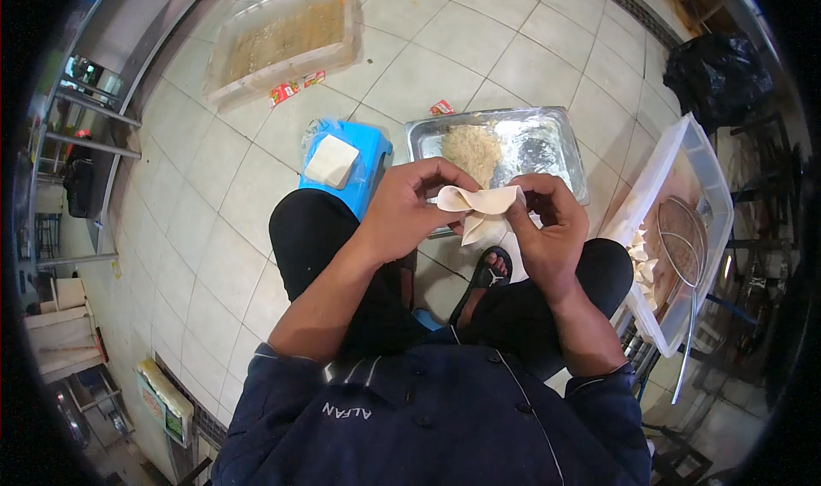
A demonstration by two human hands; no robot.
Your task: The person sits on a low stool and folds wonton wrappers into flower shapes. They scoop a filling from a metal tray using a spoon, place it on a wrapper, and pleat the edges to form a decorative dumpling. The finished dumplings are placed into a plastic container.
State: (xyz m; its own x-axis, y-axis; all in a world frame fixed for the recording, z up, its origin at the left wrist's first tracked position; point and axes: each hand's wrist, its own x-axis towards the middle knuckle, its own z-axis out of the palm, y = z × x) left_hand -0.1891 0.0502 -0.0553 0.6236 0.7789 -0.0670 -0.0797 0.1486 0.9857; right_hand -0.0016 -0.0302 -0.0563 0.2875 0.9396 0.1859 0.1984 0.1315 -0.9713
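Observation:
A pale dumpling wrapper [481, 202], partly folded with one corner hanging down, is stretched between my two hands in front of my knees. My left hand [412, 210] pinches its left side, and my right hand [549, 227] pinches the right end between thumb and fingers. Whether filling lies inside the fold cannot be seen. Just beyond my hands, a metal tray [560, 139] holds a mound of beige filling [473, 151] in its left half. Left of the tray, a square stack of wrappers [332, 161] rests on plastic on a blue stool [369, 157].
At my right stands a white plastic crate [714, 165] with folded dumplings [641, 268] and a wire skimmer [682, 240], its handle over the rim. A clear tub [349, 32] of brownish contents sits far left, red packets [285, 92] near it. A black bag [718, 75] lies far right.

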